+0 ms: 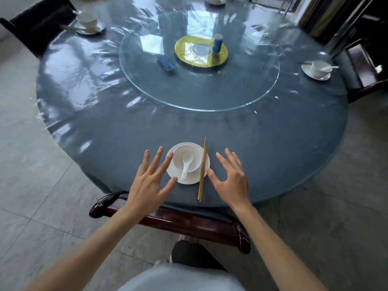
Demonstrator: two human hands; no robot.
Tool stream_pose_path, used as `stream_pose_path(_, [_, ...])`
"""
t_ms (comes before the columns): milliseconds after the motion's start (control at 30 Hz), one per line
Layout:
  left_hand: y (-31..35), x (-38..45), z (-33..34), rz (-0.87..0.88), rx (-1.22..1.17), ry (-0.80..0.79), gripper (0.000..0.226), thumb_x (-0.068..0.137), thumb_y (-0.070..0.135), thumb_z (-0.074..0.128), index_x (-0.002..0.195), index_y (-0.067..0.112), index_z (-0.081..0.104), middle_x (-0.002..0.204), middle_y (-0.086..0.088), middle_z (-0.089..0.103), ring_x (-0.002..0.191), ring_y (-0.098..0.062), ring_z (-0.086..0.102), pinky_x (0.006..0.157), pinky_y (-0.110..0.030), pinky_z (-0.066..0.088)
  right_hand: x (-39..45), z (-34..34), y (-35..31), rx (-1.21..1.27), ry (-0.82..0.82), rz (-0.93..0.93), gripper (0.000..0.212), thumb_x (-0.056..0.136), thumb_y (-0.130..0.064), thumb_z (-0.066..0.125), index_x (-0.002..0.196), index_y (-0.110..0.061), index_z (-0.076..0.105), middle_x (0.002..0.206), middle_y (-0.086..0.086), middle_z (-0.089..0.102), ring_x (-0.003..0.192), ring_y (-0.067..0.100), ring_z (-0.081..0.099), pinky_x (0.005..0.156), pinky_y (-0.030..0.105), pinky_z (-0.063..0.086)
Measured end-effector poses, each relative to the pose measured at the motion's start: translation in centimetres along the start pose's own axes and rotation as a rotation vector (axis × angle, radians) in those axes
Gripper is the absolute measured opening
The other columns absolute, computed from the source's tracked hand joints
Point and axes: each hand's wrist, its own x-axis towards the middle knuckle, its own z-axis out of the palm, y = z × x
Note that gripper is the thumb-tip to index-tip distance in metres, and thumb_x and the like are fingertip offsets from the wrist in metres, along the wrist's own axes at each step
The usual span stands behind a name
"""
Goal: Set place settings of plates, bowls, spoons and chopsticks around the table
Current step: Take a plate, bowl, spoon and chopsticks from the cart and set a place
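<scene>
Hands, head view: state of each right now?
Left hand: open, fingers spread, holding nothing, beside the plate.
Right hand: open, holding nothing, beside the chopsticks.

No text, label or number can be read. The blue cylindrical container (217,43) on the glass turntable (147,85) may carry pale printing, but it is too blurred to make out.

In front of me the round worktop (273,143) wears a dark cloth under shiny clear film. A glass turntable (147,89) sits at its middle, with a yellow disc (182,53) at the hub. A blue can (217,43) stands on the disc's right side; a dark remote (167,63) lies just left of it. A dark wooden chair (189,221) is tucked in below me, on grey floor tiles (42,196)
</scene>
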Motion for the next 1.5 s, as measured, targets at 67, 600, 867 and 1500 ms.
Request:
stream_pose_path(67, [0.4,-0.9,-0.4,0.034,0.023,0.02,0.074,0.097,0.068,0.035,0.159,0.053,-0.003,0.172,0.018,-0.01,0.157,-0.017,-0.025,0.128,-0.057,0.012,-1.6,-1.1,-0.6,-0.028,0.018,-0.014,0.072,0.088,-0.069,0.054,0.148,-0.029,0.054,0.165,-0.001,0.035,0.156,0.017,0.023,0.118,0.049,0.039])
stream_pose_path(600, [14.7,-2.0,-2.4,0.222,0.11,0.122,0.075,0.102,0.055,0.049,0.163,0.041,0.008,0.172,0.014,-0.01,0.158,-0.022,-0.022,0.127,-0.051,0.004,-2.6,-16.6,1.6,-0.215,0.15,-0.252,0.082,0.085,-0.074,0.051,0.156,-0.036,0.038,0.17,-0.001,0.022,0.158,0.023,0.014,0.118,0.056,0.032])
stream_pose_path(867, [25.0,1.1,3.6,0.189,0.179,0.211,0.076,0.095,0.07,0.029,0.162,0.048,0.002,0.172,0.017,-0.012,0.157,-0.021,-0.024,0.127,-0.055,0.005,1.1,-24.6,11.5,-0.264,0.131,-0.328,0.086,0.082,-0.08,0.045,0.158,-0.042,0.03,0.171,-0.003,0.02,0.158,0.025,0.016,0.114,0.057,0.036])
stream_pose_path(1500, [47.4,19.5,12.9,0.215,0.309,0.309,0.076,0.093,0.073,0.023,0.162,0.047,0.003,0.171,0.016,-0.016,0.156,-0.021,-0.028,0.127,-0.059,-0.004,19.8,-42.1,27.6,-0.35,0.106,-0.537,0.089,0.084,-0.072,0.06,0.16,-0.041,0.026,0.173,-0.004,0.012,0.159,0.021,0.01,0.124,0.049,0.024])
